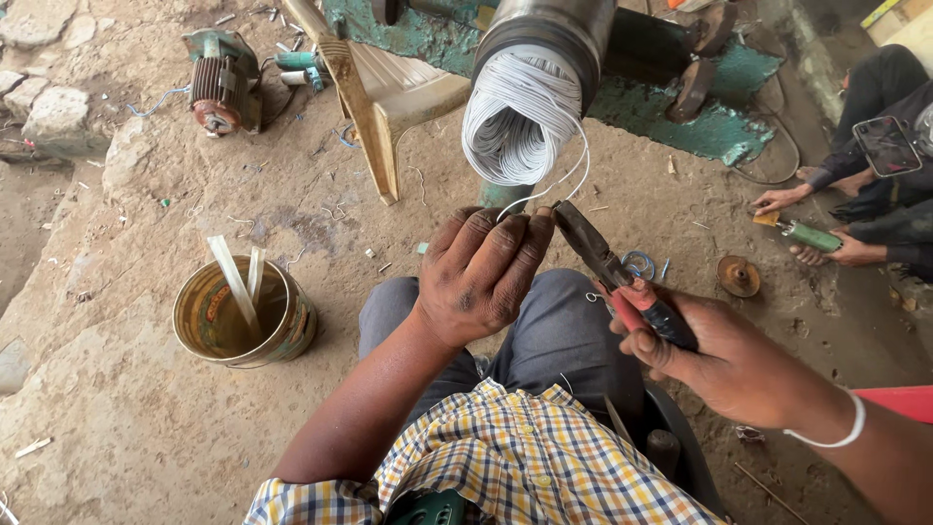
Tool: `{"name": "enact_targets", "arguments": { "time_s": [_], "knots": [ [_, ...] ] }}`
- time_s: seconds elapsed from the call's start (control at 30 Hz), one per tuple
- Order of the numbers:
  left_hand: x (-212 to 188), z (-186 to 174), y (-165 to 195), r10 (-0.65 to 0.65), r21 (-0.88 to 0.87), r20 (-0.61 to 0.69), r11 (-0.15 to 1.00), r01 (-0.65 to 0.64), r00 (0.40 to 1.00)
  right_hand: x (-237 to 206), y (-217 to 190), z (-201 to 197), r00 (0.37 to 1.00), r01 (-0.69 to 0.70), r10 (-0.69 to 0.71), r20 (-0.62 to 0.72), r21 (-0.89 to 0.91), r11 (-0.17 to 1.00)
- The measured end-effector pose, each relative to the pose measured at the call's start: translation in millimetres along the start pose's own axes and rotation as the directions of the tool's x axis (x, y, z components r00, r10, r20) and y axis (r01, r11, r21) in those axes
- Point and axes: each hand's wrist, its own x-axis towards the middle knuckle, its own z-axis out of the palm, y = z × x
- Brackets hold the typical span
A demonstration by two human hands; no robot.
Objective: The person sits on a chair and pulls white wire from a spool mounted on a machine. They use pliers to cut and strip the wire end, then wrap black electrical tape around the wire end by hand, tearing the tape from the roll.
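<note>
One wire coil (520, 122), one pliers (607, 267)

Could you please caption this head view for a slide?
Left hand pinches white wire from coil; right hand holds pliers.

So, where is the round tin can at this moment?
In the head view, the tin can stands on the dirt ground at the lower left, to the left of the person's left hand and knee, with pale strips standing inside it.
</note>
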Motion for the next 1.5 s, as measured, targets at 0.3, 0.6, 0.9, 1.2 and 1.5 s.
{"name": "enact_targets", "arguments": {
  "time_s": [0.3, 0.6, 0.9, 1.2, 1.5],
  "knots": [
    [-3.1, 0.9, -2.4, 0.031, 0.019, 0.003, 0.999, -0.031, 1.000, -7.6, 1.8, -16.8, 0.994, -0.041, 0.056, 0.091, -0.153, 0.987],
    [-2.7, 9.9, 5.2, -0.088, -0.010, -0.039, 0.996, 0.088, 0.995, -9.6, 6.0, -7.4, 0.972, 0.226, -0.235, 0.001, -0.280, 0.933],
    [7.1, -3.3, 28.9, -0.417, -0.260, 0.047, 0.872, 0.414, 0.908, 26.2, 27.8, 15.2, 0.778, 0.617, -0.628, 0.015, -0.203, 0.760],
    [8.9, -1.7, 46.7, -0.518, -0.263, 0.134, 0.804, 0.534, 0.845, 80.1, 52.9, 36.4, 0.544, 0.782, -0.820, -0.179, -0.245, 0.573],
    [26.3, -15.2, 48.1, -0.542, -0.356, 0.469, 0.606, 0.711, 0.697, 79.5, 74.1, 39.9, 0.336, 0.733, -0.899, -0.281, -0.521, 0.437]
  ]
}}
